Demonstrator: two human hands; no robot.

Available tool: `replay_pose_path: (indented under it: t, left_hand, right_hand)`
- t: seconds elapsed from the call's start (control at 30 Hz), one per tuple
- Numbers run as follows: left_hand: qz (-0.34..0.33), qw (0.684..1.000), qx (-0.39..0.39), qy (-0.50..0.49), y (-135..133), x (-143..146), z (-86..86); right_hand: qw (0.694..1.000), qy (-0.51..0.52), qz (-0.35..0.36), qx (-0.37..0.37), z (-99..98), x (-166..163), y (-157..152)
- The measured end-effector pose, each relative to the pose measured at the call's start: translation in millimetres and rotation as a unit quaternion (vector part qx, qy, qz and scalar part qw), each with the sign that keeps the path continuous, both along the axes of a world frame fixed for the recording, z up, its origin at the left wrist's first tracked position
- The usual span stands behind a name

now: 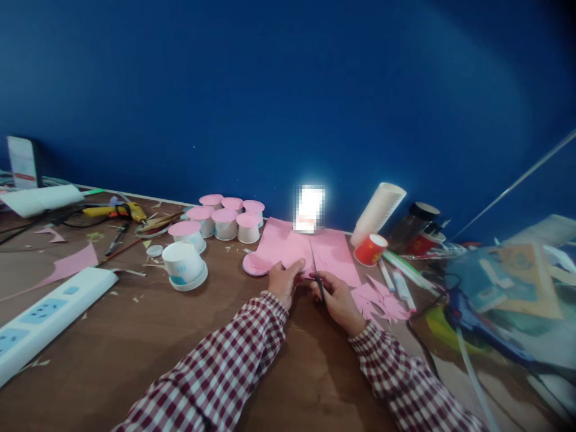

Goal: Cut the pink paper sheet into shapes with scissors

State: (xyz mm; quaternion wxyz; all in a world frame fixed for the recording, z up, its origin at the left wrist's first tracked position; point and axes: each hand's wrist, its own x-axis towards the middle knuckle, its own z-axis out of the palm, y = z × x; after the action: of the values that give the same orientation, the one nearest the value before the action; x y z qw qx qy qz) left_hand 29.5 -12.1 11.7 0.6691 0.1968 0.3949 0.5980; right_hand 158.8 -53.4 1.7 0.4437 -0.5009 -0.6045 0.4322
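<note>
My right hand is closed round the dark handles of a pair of scissors, whose blades point away from me over pink paper. My left hand pinches a piece of pink paper just left of the blades. That piece blends into the large pink sheet behind it, so its outline is hard to make out. Beside my left wrist lie pink paper rounds. Pink paper scraps are heaped to the right of my right hand.
Several paper cups with pink tops stand at left, near a white cup. A power strip and yellow glue gun lie farther left. At right are stacked cups, a red cup, markers and a blue glue gun.
</note>
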Motion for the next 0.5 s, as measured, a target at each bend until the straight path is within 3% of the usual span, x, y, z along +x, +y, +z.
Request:
replay_pose_path:
  t: [0.5]
  left_hand:
    - [0.001,1.000,0.007,0.007,-1.1,0.5,0.7]
  right_hand:
    - [1.000,-0.001,0.001,0.000,0.2,-0.7,-0.7]
